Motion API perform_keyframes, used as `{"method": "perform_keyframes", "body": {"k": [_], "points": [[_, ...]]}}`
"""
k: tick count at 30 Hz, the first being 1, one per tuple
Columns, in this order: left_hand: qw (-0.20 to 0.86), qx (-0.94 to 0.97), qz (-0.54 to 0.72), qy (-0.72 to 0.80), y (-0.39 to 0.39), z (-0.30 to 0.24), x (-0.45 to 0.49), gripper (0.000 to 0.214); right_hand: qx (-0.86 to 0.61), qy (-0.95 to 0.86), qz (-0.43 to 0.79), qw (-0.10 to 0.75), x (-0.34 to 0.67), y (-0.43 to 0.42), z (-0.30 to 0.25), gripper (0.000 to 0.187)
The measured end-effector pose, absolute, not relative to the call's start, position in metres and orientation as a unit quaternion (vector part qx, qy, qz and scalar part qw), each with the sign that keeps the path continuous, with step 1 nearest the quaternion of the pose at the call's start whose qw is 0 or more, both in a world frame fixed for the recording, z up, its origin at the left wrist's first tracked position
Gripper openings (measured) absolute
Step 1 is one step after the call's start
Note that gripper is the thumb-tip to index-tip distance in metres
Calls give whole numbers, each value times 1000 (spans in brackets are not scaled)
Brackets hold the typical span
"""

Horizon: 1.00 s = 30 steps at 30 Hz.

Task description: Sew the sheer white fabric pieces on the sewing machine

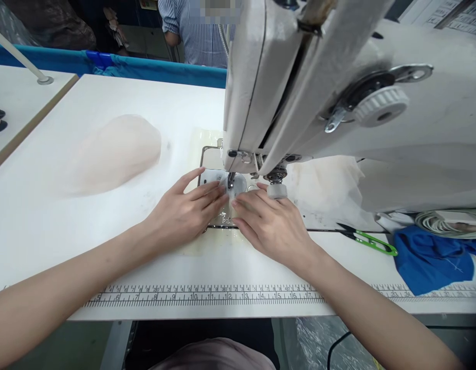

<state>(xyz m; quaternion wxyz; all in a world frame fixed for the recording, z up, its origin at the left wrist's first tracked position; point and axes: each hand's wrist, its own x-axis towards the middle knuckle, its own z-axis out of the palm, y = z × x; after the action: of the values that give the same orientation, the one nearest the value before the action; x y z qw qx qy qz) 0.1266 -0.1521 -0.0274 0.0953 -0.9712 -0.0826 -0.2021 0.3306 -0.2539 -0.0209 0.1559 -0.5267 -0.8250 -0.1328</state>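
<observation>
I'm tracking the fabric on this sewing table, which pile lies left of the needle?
The pale pink sheer pile, lying alone out beyond the left hand. The white fabric and the blue cloth both lie to the right.

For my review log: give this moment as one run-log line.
left hand: fingers flat on sheer piece by needle | right hand: flat on same piece, opposite side | green snips: lying right, untouched

1. small translucent whitish fabric piece (pixel 227 199): lies flat on the metal needle plate (pixel 207 178) of the sewing machine, directly under the presser foot (pixel 231 184)
2. it is pressed down between the flat fingertips of the left hand (pixel 184 211) and right hand (pixel 271 224); its outline is hard to tell
</observation>
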Motion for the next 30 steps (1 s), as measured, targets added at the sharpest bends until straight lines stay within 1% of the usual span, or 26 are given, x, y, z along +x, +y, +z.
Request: {"method": "perform_keyframes", "body": {"k": [3,9,13,19,24,30], "points": [[82,-972,-196,-99,-149,-28,128,38,-531,-821,-142,156,331,-251,-22,26],[134,-966,-188,-113,-150,-26,128,35,-532,-818,-133,176,333,-251,-23,25],[136,-963,-196,-127,-151,-25,130,31,-530,-818,-135,176,333,-252,-24,26],[120,-961,-206,-138,-144,-28,134,31,-539,-816,-142,151,334,-247,-24,27],[82,-963,-205,-155,-139,-30,136,33,-550,-812,-147,131,335,-242,-26,30],[46,-963,-192,-182,-138,-32,136,35,-547,-814,-149,129,339,-241,-28,30]]}}
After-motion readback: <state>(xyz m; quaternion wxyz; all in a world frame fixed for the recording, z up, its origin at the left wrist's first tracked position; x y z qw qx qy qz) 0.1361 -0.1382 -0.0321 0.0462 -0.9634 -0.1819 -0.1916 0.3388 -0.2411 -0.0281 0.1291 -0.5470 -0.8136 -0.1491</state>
